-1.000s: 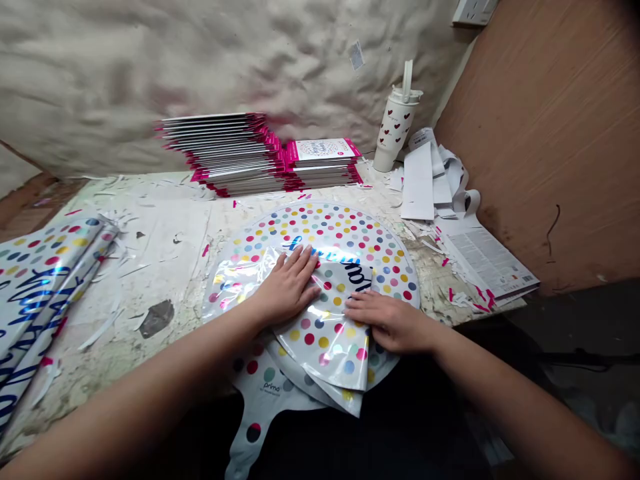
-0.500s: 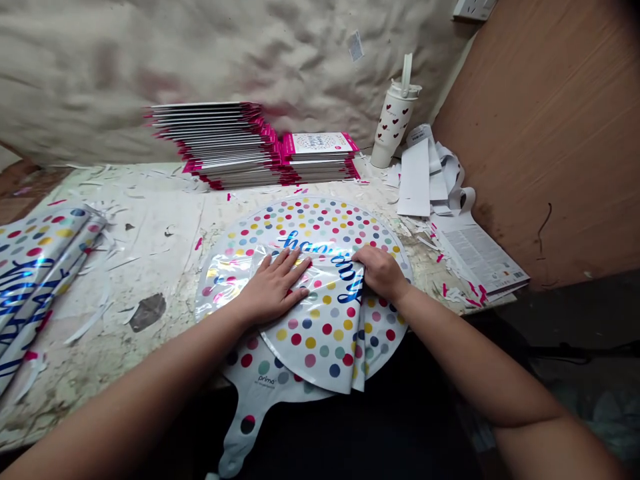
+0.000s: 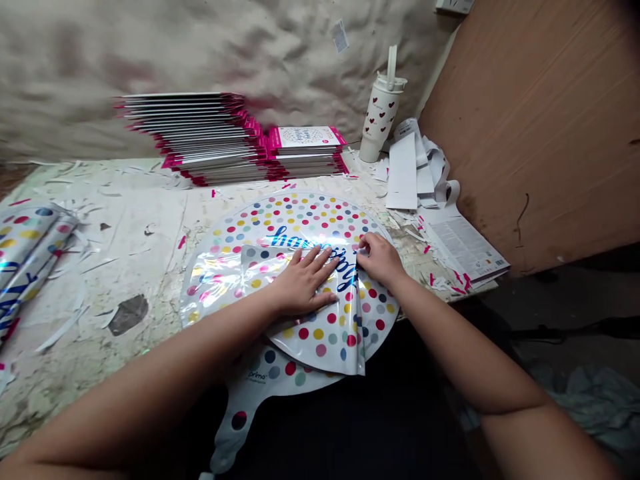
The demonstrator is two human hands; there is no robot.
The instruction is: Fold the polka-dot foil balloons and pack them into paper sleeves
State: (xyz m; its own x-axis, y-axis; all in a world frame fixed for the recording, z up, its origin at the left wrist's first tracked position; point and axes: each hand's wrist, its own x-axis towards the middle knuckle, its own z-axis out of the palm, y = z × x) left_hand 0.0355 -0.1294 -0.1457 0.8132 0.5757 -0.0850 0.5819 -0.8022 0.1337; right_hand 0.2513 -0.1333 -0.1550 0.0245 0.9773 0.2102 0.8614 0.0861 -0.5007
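A flat, round foil balloon (image 3: 230, 267) with coloured dots and blue "happy" lettering lies at the table's front edge, its tail hanging over towards me. On top of it is a folded foil balloon (image 3: 300, 337) of the same pattern. My left hand (image 3: 306, 285) presses flat on the folded one, fingers spread. At the fold's right edge, my right hand (image 3: 383, 261) has its thumb and fingers pinched on the foil near the lettering. More folded dotted foil balloons (image 3: 30, 247) lie at the left.
Stacks of pink-edged card packets (image 3: 215, 143) stand against the covered back wall. To their right are a white tumbler with hearts (image 3: 383, 117), paper strips (image 3: 403, 173) and a printed card (image 3: 467, 243). Paper scraps litter the table (image 3: 150, 253); a brown board (image 3: 525, 133) rises at the right.
My left hand has slid rightward across the folded balloon towards the fold's right edge. My right hand stays at that edge, its grip shifted slightly. The whole view has shifted a little.
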